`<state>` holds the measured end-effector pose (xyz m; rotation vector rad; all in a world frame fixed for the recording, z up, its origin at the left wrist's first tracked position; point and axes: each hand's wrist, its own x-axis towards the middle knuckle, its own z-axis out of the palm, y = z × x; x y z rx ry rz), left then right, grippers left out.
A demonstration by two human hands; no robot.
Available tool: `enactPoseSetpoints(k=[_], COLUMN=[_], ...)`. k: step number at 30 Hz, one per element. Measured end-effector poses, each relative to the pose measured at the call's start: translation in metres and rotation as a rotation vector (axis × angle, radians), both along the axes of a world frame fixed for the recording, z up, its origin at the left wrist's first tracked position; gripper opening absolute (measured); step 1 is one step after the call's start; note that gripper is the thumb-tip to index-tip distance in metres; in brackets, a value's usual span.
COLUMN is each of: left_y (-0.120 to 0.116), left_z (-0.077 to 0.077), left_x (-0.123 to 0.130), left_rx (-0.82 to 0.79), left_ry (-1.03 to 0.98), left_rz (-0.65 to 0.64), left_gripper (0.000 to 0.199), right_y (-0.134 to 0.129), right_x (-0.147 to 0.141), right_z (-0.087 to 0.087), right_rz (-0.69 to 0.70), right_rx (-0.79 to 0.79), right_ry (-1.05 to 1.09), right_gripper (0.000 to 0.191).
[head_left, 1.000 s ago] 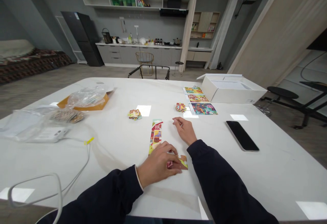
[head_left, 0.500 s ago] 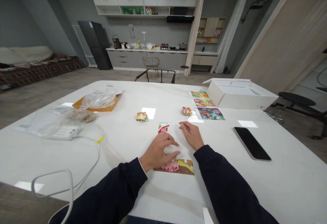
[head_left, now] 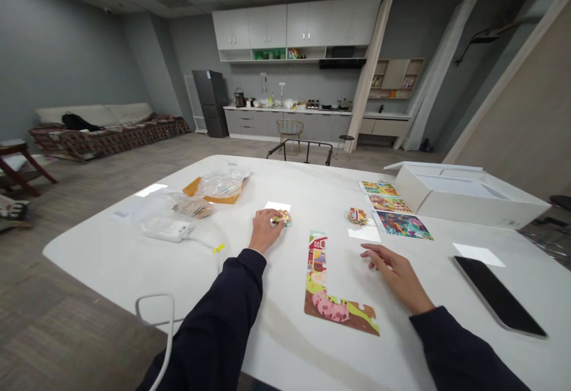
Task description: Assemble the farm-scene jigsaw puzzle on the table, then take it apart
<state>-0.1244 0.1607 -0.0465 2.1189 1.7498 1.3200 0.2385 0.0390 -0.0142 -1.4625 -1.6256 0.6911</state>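
Note:
Joined puzzle pieces [head_left: 332, 307] form an L shape on the white table, showing a red barn and a pink pig. My left hand [head_left: 266, 227] is at the left puzzle pile [head_left: 284, 217], its fingers closed on the top of it. Right of the L, my right hand [head_left: 386, 266] hovers over the table with fingers apart and nothing in them. A second puzzle pile [head_left: 357, 216] lies beyond it, near three picture sheets [head_left: 404, 225].
An open white box [head_left: 468, 197] stands at the back right, a black phone [head_left: 497, 296] nearer on the right. Left are plastic bags [head_left: 223, 183] on an orange tray [head_left: 191, 187], a white power strip [head_left: 165, 229] and its looping cable [head_left: 172, 319].
My left hand has moved from above the joined pieces to the left pile, uncovering the L. My right hand has opened and moved off to the right. The view has tilted up and turned left.

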Motion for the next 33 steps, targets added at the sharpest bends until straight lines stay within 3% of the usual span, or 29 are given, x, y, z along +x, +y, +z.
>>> enactPoseSetpoints(k=[5,10,14,16,19,23,27,33], left_y=[0.002,-0.02,-0.08,-0.12,-0.166,-0.184,-0.18,-0.182], left_z=[0.004,0.031,0.047,0.047,0.04,0.031,0.028,0.027], left_x=[-0.003,0.012,0.073,0.112,0.161,0.187,0.183,0.18], left_rx=[-0.004,0.066,0.022,-0.09,-0.228,-0.28,-0.298,-0.326], left_ry=[-0.005,-0.026,-0.082,-0.1,-0.074,0.025,0.038,0.023], left_rz=[-0.005,-0.099,-0.503,-0.698,-0.846,-0.817,-0.773,-0.773], left_gripper=[0.018,0.024,0.022,0.023,0.032,0.033,0.028,0.02], right_y=[-0.033,-0.028,-0.02,-0.02,-0.022,-0.027,-0.03,-0.029], right_x=[0.038,0.041,0.036,0.036,0.037,0.036,0.037,0.038], right_z=[-0.017,-0.022,-0.019,-0.018,-0.017,-0.014,-0.013,-0.014], right_rz=[-0.079,-0.135,-0.148,-0.152,-0.15,-0.08,0.022,0.033], right_rx=[-0.013,0.006,0.021,0.028,0.023,-0.006,-0.052,-0.051], right_ry=[-0.051,0.071,0.148,0.168,0.177,0.106,0.024,0.028], right_gripper=[0.05,0.05,0.05,0.049,0.044,0.033,0.027,0.027])
